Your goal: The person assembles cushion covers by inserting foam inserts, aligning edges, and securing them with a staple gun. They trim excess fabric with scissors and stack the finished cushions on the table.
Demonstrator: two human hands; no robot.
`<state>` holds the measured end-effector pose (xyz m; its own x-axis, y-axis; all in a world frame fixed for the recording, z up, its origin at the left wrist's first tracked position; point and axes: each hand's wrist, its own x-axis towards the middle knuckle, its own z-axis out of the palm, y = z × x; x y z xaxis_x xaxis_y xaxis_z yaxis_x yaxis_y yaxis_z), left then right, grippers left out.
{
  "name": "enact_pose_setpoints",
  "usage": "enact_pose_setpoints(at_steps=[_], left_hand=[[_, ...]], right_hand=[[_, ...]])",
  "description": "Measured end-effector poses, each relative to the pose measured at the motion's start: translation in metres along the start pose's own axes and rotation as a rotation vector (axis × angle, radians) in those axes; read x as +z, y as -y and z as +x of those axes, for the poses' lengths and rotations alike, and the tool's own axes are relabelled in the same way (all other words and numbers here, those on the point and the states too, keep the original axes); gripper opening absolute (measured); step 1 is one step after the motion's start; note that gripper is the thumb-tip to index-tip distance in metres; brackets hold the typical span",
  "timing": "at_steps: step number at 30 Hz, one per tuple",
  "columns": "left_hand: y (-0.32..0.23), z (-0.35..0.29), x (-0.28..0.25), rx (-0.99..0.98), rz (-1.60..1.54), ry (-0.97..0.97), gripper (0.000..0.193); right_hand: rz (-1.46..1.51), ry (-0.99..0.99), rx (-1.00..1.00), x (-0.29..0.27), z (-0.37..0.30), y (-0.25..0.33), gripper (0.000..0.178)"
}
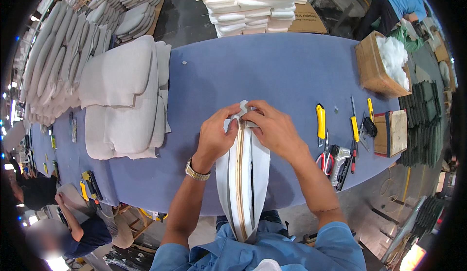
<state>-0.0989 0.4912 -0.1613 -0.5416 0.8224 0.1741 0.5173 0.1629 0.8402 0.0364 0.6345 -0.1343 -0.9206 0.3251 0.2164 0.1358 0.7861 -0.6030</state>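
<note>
A long light grey fabric piece, apparently a cushion cover [261, 173], stands on edge between my forearms. A brownish-gold strip that looks like a zipper [239, 168] runs down its middle, and a dark gap shows beside it. The piece reaches from the table back against my shirt. At its far end my left hand [216, 132], with a metal watch on the wrist, pinches the fabric from the left. My right hand [277, 130] grips the same end from the right, fingers bent over the edge. Both hands nearly meet there.
On the blue-covered table [292, 66], grey cushion pieces [126, 105] are piled left. At right lie a yellow cutter [320, 122], scissors [325, 159], a staple gun [339, 161] and screwdrivers [354, 127]. A cardboard box [369, 64] holds white stuffing. Another person [92, 237] sits lower left.
</note>
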Motion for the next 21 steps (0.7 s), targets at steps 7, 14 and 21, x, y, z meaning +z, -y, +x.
enact_pose_setpoints(at_steps=[7,14,21], left_hand=[[0.002,0.001,0.006,-0.046,-0.050,-0.019,0.036],[-0.002,0.006,0.004,-0.009,-0.076,0.030,0.040],[-0.001,0.014,0.010,0.042,0.129,0.078,0.033]], right_hand=[[-0.253,0.261,-0.087,-0.012,0.020,0.002,0.016],[0.352,-0.064,0.139,0.006,0.018,-0.023,0.007],[0.648,-0.240,0.393,0.018,0.000,-0.008,0.017]])
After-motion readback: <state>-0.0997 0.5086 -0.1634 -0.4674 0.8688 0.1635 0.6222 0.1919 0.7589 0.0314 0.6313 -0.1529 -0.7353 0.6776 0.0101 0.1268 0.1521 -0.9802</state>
